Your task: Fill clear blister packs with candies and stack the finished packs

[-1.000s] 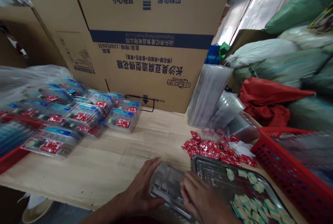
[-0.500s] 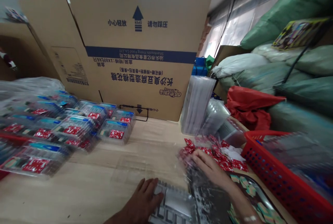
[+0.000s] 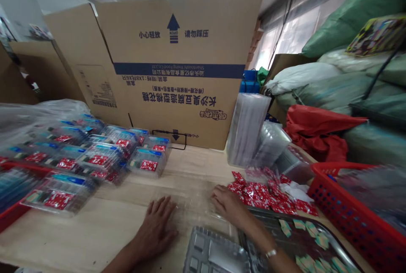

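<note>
Pressing on a clear lid (image 3: 190, 199) lying flat on the table (image 3: 104, 222) — our left hand (image 3: 157, 227) is at its left edge w/ fingers spread, our right hand (image 3: 229, 205) at its right edge, fingers loosely curled; pinching or not, we can't tell. An empty compartment tray (image 3: 215, 256) sits just in front of us, btwn the wrists. Judging by the filled packs (image 3: 101, 159) at left, lots is done — red sachets (image 3: 269, 190) & green sachets (image 3: 300, 224) are yet to go in.

A small packing workshop or stockroom is showing here: a printed shipping carton (image 3: 177, 70) is standing behind rows of filled clear packs (image 3: 101, 159), with stuffed sacks (image 3: 320, 83) piling beside the tabletop (image 3: 104, 218).
</note>
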Demonstrator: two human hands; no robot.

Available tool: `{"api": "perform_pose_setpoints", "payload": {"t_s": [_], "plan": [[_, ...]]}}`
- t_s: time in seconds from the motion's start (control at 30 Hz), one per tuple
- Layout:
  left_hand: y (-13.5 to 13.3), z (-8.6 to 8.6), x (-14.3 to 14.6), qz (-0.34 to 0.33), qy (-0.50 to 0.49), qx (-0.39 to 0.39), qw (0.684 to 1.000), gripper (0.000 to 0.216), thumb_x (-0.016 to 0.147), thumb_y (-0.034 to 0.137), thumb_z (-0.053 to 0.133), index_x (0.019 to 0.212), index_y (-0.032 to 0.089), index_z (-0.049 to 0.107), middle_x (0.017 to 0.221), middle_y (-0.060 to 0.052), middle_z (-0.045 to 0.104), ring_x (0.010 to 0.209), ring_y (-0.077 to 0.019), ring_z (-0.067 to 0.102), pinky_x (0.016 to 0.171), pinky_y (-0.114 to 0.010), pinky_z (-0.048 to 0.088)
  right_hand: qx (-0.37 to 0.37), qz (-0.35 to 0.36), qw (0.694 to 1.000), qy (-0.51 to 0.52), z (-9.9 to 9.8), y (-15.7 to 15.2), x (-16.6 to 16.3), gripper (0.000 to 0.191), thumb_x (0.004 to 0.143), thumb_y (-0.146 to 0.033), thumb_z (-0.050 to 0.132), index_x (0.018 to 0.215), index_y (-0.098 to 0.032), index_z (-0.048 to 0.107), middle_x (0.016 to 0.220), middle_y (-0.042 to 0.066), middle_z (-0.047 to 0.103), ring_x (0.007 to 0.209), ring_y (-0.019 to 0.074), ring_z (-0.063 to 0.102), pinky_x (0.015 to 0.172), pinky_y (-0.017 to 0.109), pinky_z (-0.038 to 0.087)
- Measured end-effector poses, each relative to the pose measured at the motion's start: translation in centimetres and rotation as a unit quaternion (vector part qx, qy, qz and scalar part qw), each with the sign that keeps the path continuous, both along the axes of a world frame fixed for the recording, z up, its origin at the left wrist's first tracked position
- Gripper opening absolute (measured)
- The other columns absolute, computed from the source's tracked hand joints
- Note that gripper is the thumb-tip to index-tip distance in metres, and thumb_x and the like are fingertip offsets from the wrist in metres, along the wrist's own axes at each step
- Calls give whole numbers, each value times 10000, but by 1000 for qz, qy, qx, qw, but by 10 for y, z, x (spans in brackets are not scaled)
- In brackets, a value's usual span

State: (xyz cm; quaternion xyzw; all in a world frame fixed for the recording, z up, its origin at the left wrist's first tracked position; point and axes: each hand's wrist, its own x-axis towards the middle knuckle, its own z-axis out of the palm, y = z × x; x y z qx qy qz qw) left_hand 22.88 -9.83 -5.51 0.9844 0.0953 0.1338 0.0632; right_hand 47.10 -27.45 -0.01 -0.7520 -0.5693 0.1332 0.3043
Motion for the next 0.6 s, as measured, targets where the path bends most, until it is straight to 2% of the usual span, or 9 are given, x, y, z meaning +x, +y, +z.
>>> {"api": "perform_pose_setpoints", "payload": {"t_s": [0.07,0.13,0.2,0.3,0.4,0.47,0.53,0.6], "plan": [[-11,1,3,-41,-22,-33,998,668,833,538,466,1400,239,278,1453,-149,334,1321,-349,301,1033,-582,275,-37,37,998,-25,0,-26,-26,94,794,-144,499,729,-181,556,764,15,585,719,144,515,646,239,356],[-25,0,9,-124,-29,-78,989,708,799,580,499,1393,266,275,1474,-115,307,1347,-327,258,1062,-530,266,-112,77,991,-11,-8,-47,-48,56,726,-198,636,713,-190,583,725,-17,610,645,119,521,563,204,334],[-40,-2,19,-196,-14,-118,973,593,794,576,512,1309,308,389,1466,-70,335,1349,-314,261,1074,-506,256,-154,110,982,-29,-20,-60,-62,103,707,-220,687,668,-189,597,698,-25,631,631,113,536,555,196,333],[-56,-2,35,-254,22,-163,953,425,802,540,523,1137,278,514,1432,-71,384,1328,-322,298,1073,-510,252,-141,120,981,-63,-35,-65,-67,115,729,-238,693,660,-190,614,702,-20,650,668,121,574,605,200,357],[-63,4,43,-283,26,-196,939,446,780,544,542,1084,218,518,1361,-122,438,1277,-314,355,1063,-476,287,-107,124,985,-60,-41,-67,-65,115,696,-225,729,696,-201,617,729,-32,657,696,120,590,617,194,368],[-63,10,44,-282,30,-200,938,448,793,526,528,1112,212,500,1318,-130,471,1223,-298,407,1049,-473,305,-88,124,985,-76,-43,-69,-64,116,724,-210,708,679,-201,601,728,-37,656,705,119,588,621,197,366],[-61,17,45,-268,47,-190,943,572,774,557,538,1223,217,439,1333,-141,461,1207,-314,422,1049,-526,278,-83,120,985,-96,-45,-71,-65,138,755,-213,679,657,-196,583,722,-33,654,702,122,582,620,204,361],[-56,22,48,-230,60,-172,956,716,751,612,539,1321,220,353,1386,-160,411,1254,-359,372,1049,-620,193,-88,122,983,-103,-46,-73,-67,142,733,-220,695,664,-195,573,740,-32,653,708,127,576,624,207,361]]}}
